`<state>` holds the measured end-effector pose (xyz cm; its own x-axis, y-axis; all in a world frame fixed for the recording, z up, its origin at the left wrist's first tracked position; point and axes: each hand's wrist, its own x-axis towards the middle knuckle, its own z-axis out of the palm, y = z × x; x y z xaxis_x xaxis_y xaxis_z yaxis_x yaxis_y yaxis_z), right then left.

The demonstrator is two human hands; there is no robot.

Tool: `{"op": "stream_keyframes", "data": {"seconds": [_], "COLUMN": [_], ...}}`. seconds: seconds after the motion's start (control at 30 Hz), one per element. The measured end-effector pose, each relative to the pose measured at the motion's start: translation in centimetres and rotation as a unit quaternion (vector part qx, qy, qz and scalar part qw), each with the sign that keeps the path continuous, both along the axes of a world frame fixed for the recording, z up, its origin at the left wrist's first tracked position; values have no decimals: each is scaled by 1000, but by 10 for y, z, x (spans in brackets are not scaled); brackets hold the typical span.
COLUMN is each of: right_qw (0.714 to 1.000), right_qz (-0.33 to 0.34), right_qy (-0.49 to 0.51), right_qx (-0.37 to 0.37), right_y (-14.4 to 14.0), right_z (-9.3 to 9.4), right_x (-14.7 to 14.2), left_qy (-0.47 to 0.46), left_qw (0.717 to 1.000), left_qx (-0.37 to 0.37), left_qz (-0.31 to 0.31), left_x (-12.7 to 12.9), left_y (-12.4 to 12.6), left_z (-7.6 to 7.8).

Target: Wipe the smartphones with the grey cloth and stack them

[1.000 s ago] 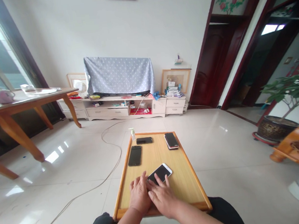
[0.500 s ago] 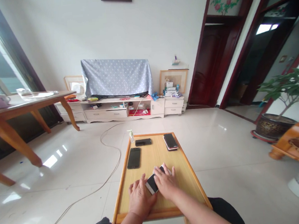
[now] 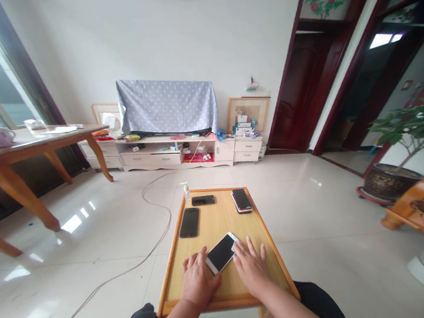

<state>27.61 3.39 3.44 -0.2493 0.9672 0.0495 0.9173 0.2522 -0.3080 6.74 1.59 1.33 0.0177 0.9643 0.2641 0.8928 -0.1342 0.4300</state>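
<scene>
Two bare hands laid flat on a low rectangular wooden tray table (image 3: pixel 259 234) with a raised orange-brown rim, either side of a white-framed smartphone with a dark screen (image 3: pixel 221 252). Left hand (image 3: pixel 197 278) resting palm down with fingers spread, fingertips (image 3: pixel 203 253) touching the near left edge of the white phone, gripping nothing. Right hand (image 3: pixel 252 267) likewise open and flat, fingers fanned, index fingertip touching the phone's right side, holding nothing. White phone lying screen up and slanted near the middle of the table, toward its near end, between both hands. Farther along the table, a black slab smartphone (image 3: pixel 189 222) lying flat by the left rim; beyond it, at the far end, a smaller black phone (image 3: pixel 203 200) set crosswise, just beside a small clear pump bottle with a pale green top (image 3: pixel 186 191) standing upright at the far left corner. At the far right corner, a dark-screened phone with a reddish edge (image 3: pixel 242 200), well apart from the white phone. Beyond the table, a white cable (image 3: pixel 152 204) trailing across glossy pale floor tiles.
</scene>
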Motion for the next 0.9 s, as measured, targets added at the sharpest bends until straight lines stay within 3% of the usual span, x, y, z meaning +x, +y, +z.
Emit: {"op": "stream_keyframes", "data": {"seconds": [0.07, 0.13, 0.27, 0.37, 0.5, 0.67, 0.77, 0.9], "right_qw": [1000, 1000, 990, 983, 988, 996, 992, 976], "right_qz": [-17, 11, 122, 152, 120, -2, -59, -63], "right_qy": [2, 19, 67, 91, 97, 85, 110, 197], "right_qx": [-18, -22, -18, -38, -24, 13, 23, 69], "right_y": [13, 16, -4, -24, -32, -7, 10, 22], "right_z": [7, 12, 15, 13, 5, 0, -2, -3], "right_x": [-12, -29, -57, -52, -19, 15, 25, 33], "left_qy": [3, 9, 41, 63, 81, 124, 157, 181], "left_qw": [1000, 1000, 999, 998, 997, 991, 984, 974], "left_qx": [-2, -2, -2, 0, 3, 40, 65, 92], "left_qz": [-2, -1, 2, 4, 0, -25, -53, -101], "left_x": [0, 1, 1, 3, 9, 20, 25, 24], "left_y": [-1, -1, -2, -3, -7, -11, -7, 4], "left_z": [1, 0, -4, -3, 11, 25, 25, 20]}}
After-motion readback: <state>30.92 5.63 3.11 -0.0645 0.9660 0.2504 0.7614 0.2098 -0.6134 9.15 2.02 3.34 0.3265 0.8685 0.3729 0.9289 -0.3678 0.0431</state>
